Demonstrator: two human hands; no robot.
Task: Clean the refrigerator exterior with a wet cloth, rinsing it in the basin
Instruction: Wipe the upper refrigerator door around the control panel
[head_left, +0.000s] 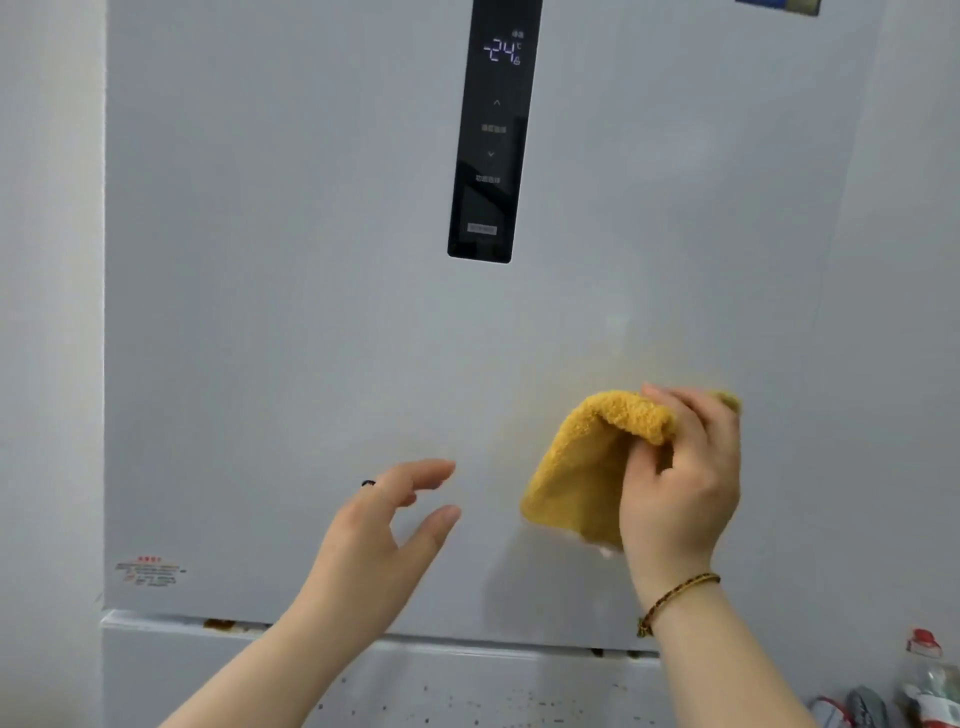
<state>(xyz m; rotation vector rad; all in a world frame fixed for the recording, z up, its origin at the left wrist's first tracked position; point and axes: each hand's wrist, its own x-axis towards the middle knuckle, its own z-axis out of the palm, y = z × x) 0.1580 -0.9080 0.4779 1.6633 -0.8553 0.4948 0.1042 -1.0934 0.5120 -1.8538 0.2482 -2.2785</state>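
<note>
Since the camera sits close, the white refrigerator (311, 312) fills almost the whole view, with its upper door taking most of that. At 6 o'clock a seam runs across, and below it the lower door (467, 691) is dotted with dark specks, with brown grime (221, 623) stuck along the seam around 7 o'clock. The black control panel (491, 130) sits up at 12 o'clock, lit up and reading -24.

The right hand (680, 483) is at roughly 4 o'clock, fingers and thumb curled round a bunched yellow cloth (576, 478). The cloth is held up in front of the upper door and hangs out at the hand's 9 o'clock side. The left hand (384, 530) is around 7 o'clock with nothing in it, fingers loose and spread towards the cloth. Honestly can't tell if its fingertips touch the door or just hover.

Smaller stuff: a red-capped bottle (930, 675) is tucked in the corner at 4 to 5 o'clock. A red-print sticker (150, 570) sits at 8 o'clock on the door. There's a braided bracelet (675, 597) on the right wrist and a dark ring (368, 483) on the left hand.
</note>
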